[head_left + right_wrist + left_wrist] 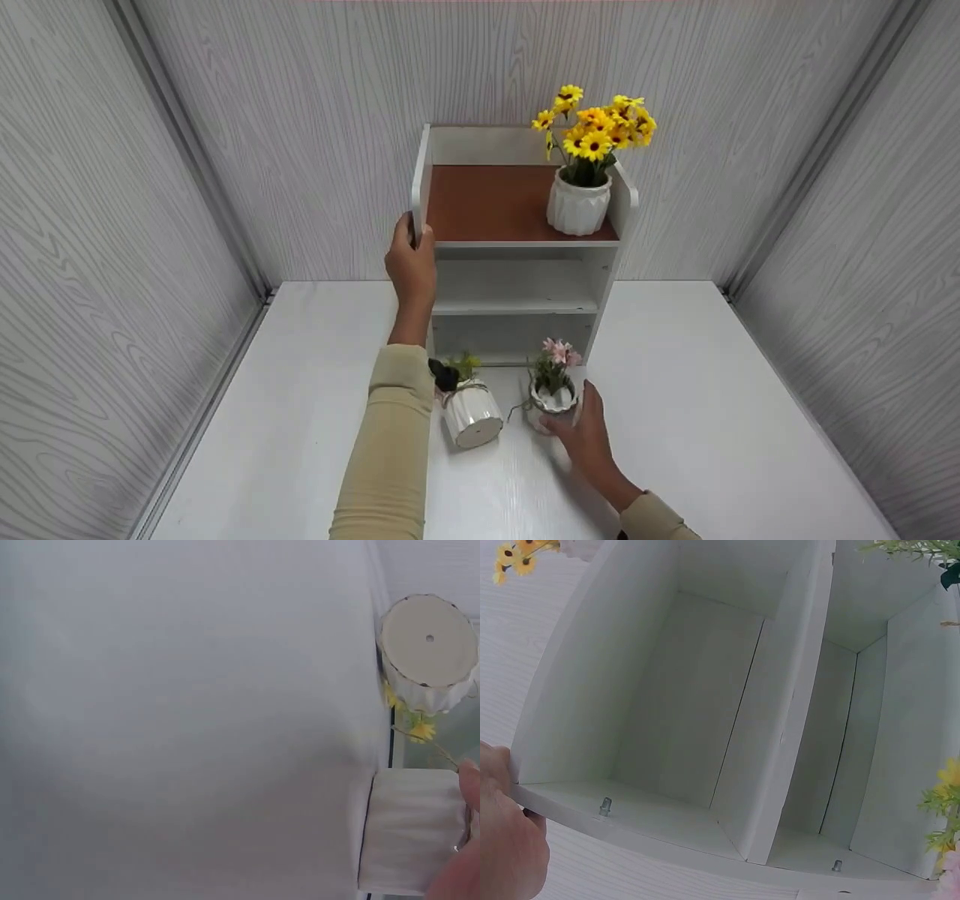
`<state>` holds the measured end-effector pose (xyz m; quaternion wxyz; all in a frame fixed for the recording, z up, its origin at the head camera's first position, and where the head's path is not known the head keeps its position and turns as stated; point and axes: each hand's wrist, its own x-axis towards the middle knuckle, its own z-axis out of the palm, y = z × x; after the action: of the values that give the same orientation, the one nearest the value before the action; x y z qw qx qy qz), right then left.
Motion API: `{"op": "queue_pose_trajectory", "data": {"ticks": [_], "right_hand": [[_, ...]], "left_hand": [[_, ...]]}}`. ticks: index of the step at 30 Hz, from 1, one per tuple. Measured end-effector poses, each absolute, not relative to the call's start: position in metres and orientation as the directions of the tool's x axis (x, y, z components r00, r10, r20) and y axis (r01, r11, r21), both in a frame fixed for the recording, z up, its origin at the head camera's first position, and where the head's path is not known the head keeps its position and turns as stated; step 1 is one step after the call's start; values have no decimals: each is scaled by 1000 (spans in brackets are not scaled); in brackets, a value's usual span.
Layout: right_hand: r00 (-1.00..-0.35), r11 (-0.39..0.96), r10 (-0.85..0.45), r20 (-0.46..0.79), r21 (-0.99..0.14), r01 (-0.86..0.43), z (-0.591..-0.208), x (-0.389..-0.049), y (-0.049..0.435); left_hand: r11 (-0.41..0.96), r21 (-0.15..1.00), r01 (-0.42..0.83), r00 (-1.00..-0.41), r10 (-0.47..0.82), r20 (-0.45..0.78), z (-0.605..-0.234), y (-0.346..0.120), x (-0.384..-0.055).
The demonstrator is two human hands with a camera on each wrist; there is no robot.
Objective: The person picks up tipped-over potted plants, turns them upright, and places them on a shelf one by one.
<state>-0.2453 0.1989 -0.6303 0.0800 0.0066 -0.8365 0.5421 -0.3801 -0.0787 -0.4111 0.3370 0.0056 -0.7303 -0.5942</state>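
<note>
My left hand (412, 264) grips the left side panel of a small white shelf unit (517, 309), thumb on the inner side. The same hand (508, 829) shows at the edge of the shelf unit (784, 742) in the left wrist view. Low in front of the unit, my right hand (589, 435) holds a small white flowerpot (553, 401) with pink flowers, thumb and fingers around its sides. Beside it a second white flowerpot (472, 416) with yellow-green sprigs lies tipped over, its base towards me; that base (429, 641) also shows in the right wrist view.
A white fluted pot (579, 202) of yellow flowers stands on the unit's brown top shelf (487, 202), at the right. Two compartments lie below. A white table (675, 390) carries everything, with wood-grain panels (337, 112) behind and at both sides.
</note>
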Motion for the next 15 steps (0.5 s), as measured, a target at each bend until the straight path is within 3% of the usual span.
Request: {"op": "queue_pose_trajectory", "data": {"ticks": [15], "right_hand": [[-994,419,-48,98,-901,-110,-631,-269,219]], "left_hand": [[291,873,391,-778,-403,482,-411,-80,-378]]}}
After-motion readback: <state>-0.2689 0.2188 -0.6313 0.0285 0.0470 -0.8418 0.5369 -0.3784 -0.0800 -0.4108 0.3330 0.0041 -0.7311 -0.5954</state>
